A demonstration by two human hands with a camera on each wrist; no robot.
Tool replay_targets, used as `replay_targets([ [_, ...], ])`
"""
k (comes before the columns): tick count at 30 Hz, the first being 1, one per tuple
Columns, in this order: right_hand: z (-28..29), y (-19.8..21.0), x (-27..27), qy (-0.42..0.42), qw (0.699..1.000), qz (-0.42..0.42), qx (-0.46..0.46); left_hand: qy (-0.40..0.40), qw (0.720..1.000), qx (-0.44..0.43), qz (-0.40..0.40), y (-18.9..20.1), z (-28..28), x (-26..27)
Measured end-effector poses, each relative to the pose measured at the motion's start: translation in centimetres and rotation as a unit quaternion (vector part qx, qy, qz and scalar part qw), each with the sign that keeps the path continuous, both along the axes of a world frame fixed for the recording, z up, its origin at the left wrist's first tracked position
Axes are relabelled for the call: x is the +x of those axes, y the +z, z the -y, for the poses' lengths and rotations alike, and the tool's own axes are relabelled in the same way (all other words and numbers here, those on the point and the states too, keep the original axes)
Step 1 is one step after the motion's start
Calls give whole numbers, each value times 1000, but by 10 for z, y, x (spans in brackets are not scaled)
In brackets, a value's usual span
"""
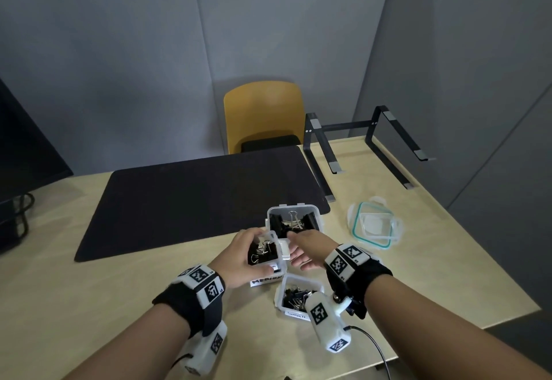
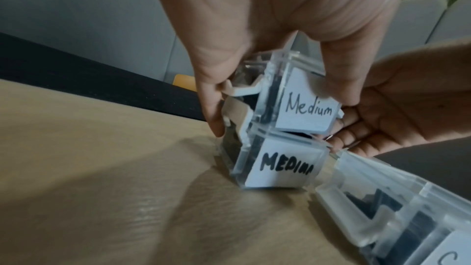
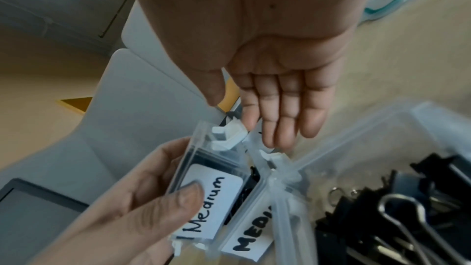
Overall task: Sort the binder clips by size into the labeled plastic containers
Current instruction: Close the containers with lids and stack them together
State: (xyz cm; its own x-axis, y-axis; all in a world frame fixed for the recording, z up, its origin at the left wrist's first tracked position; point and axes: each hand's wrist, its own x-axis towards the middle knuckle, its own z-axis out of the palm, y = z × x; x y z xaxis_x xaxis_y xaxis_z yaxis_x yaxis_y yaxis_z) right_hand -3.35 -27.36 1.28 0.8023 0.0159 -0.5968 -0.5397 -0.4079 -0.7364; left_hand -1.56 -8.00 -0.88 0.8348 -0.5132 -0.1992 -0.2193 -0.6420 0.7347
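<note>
Four containers: we see two marked medium, stacked, one marked small at 5 o'clock of them, and one unlabelled in view at 12 o'clock holding the biggest clips.
Upper medium container (image 1: 264,252): sits on the lower medium container (image 1: 266,278), near the front of the desk (image 1: 89,305); black binder clips (image 1: 262,250) show inside.
Left hand (image 1: 239,260): its fingers (image 2: 213,96) and thumb curl round the upper container's walls, thumb on the label.
Right hand (image 1: 304,252): fingers straight, palm up, holding nothing; fingertips (image 3: 267,120) just beside the white latch (image 3: 225,136).
Handling: we judge the box light, stiff and smooth, so slippery; loose clips would shift if tilted.
Hold: opposite walls below the rim, not the hinged latch.
Small container (image 1: 298,296): on the desk, open.
Large clip container (image 1: 294,221): on the desk mat (image 1: 194,197) edge.
</note>
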Motion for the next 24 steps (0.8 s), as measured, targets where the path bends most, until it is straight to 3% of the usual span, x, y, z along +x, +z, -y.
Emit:
replay_targets([
  [3, 2, -2, -3, -5, 999, -5, 41, 17, 1000, -3, -12, 0, -2, 0],
  [8, -1, -12, -6, 44, 996, 66, -28, 41, 998, -22, -44, 0, -6, 2],
  [14, -10, -19, -5, 33, 994, 92, -55, 55, 996, -39, -62, 1, -7, 3],
  [20, -17, -23, -1, 100, 974, 101, -175, 62, 994, -49, -76, 2, -8, 3],
  [24, -18, -26, -2, 97, 971, 113, -188, 57, 994, -48, -76, 4, -8, 2],
])
